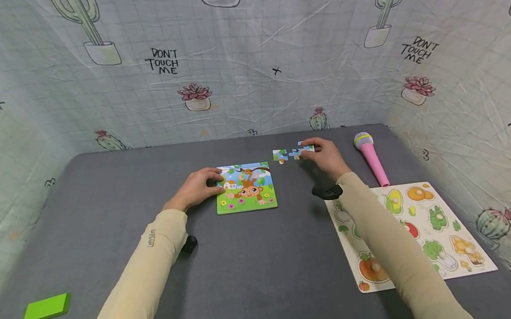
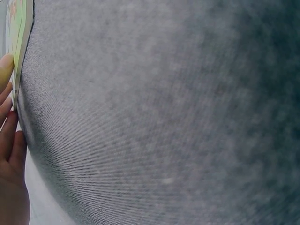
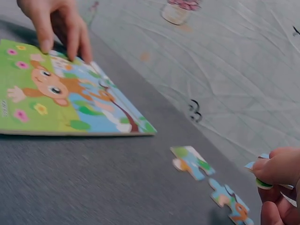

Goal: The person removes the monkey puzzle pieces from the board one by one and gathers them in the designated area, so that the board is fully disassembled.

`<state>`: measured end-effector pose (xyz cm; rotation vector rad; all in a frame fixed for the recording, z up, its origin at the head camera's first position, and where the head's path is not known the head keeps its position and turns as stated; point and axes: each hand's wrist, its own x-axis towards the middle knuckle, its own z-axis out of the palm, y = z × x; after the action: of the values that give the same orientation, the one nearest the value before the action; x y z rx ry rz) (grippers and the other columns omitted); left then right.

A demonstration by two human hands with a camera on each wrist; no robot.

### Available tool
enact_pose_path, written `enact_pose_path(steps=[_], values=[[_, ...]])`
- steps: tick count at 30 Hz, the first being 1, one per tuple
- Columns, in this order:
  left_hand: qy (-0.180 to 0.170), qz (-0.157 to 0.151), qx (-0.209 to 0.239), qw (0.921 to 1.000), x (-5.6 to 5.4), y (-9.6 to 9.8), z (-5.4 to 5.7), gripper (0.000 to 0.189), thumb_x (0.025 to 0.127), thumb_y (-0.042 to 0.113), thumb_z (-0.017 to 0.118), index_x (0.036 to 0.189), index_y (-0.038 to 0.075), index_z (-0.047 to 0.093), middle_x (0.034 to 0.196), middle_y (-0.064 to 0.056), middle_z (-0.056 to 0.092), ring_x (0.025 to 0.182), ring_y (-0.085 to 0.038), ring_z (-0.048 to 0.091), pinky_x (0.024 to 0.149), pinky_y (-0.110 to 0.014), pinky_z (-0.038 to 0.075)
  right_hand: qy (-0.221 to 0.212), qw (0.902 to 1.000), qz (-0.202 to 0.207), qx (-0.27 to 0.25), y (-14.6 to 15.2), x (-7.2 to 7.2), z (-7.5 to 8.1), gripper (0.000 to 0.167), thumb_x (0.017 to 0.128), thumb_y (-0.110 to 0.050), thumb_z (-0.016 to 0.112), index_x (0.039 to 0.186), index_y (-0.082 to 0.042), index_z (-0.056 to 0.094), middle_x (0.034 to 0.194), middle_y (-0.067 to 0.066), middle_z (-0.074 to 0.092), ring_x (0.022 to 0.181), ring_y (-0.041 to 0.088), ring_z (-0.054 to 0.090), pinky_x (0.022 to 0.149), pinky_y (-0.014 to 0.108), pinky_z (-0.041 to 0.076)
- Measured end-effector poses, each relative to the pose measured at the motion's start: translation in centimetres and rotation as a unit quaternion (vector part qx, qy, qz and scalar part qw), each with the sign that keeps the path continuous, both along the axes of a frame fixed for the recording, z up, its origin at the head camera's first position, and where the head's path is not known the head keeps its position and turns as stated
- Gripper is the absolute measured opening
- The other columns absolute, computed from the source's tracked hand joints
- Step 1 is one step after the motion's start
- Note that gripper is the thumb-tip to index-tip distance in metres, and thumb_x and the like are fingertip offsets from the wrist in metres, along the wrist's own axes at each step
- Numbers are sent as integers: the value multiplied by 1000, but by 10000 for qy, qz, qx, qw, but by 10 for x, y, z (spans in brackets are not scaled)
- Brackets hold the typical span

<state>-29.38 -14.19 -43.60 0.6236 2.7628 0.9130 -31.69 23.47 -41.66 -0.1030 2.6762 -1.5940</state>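
Observation:
A square jigsaw board [image 1: 250, 201] with a monkey picture lies flat on the dark table. My left hand [image 1: 195, 187] rests at its left edge; in the right wrist view, extended fingertips [image 3: 72, 54] touch the picture. Right of the board, my right hand [image 1: 329, 159] pinches a small puzzle piece [image 3: 264, 183] between thumb and finger, and the hand covers much of it. Two loose puzzle pieces lie on the table below that hand: one with a white corner [image 3: 191, 161], another with an orange shape [image 3: 239, 211]. The left wrist view catches only the board's side and some fingers.
A pink toy microphone [image 1: 372, 160] lies right of my right hand. Under my right forearm is a vegetable puzzle board [image 1: 424, 230]. A green block [image 1: 46, 308] sits at the front left. A patterned cloth [image 1: 246, 67] rises behind the table.

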Motion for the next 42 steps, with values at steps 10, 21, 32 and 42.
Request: enact_pose_path(steps=[10,21,32,42], values=[[-12,-4,-41,10000,0,1,2,40,91,24,72,123,2,66,145,-13,49,137,-33,39,115,-50,30,-219,9987,-422,182,27,-9,-1,39,100,-12,57,138,-5,56,138,19,49,108,31,54,84,38,48],[-50,-38,-24,10000,-1,0,6,38,91,23,72,122,2,67,144,-13,49,137,-33,40,115,-50,30,-413,9939,-767,681,48,-12,-2,38,98,-10,58,136,-2,57,134,22,53,104,31,57,78,33,48],[-91,-75,-49,9999,-1,-2,8,39,91,23,72,123,2,67,145,-13,49,137,-34,39,115,-50,30,-516,9922,-791,819,55,-19,-13,36,96,-9,61,131,1,61,123,23,62,87,17,59,73,23,46],[-77,-39,-26,10000,-1,-1,6,39,91,24,73,123,2,67,145,-12,49,137,-33,40,115,-50,31,-259,9886,-928,1154,52,-17,-18,34,96,-11,62,128,1,62,124,24,61,109,35,57,90,42,48]])
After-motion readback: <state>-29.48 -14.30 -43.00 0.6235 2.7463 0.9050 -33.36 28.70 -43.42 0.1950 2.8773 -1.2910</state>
